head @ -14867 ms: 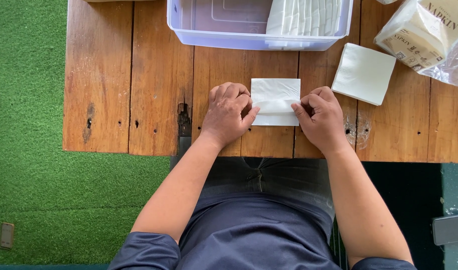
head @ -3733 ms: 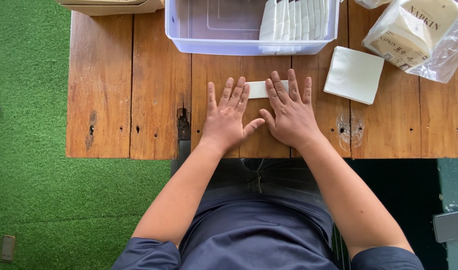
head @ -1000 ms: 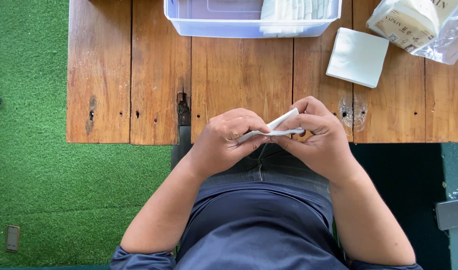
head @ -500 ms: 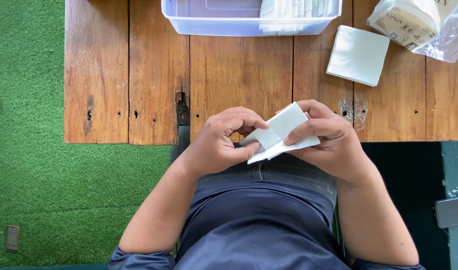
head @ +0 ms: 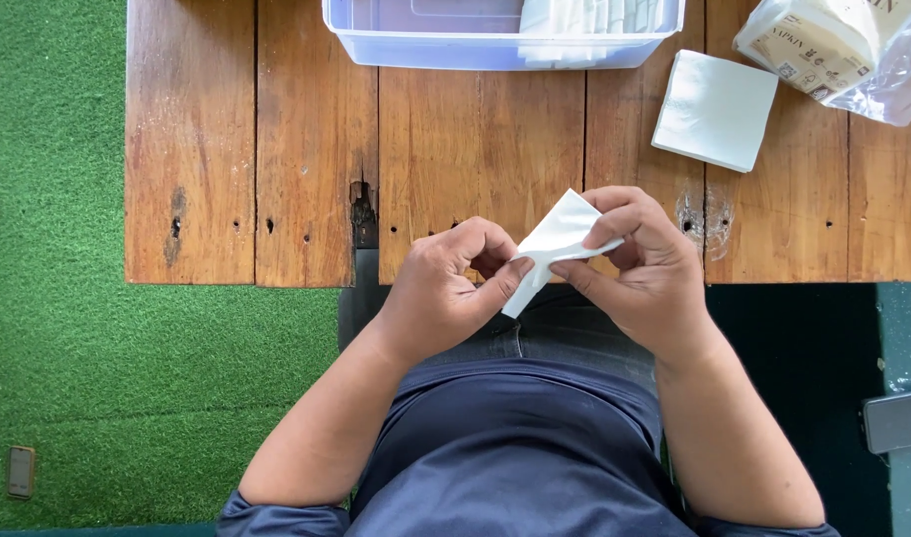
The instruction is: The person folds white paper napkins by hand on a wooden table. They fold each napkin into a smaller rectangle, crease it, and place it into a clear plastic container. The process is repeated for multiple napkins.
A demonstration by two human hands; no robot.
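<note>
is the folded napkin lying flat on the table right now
No, both hands, left hand and right hand, hold the folded napkin up off the wooden table.

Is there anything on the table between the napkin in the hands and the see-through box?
Nothing visible. The folded napkin is held by the left hand and right hand at the table's near edge, and only bare wooden table lies between it and the clear box.
</note>
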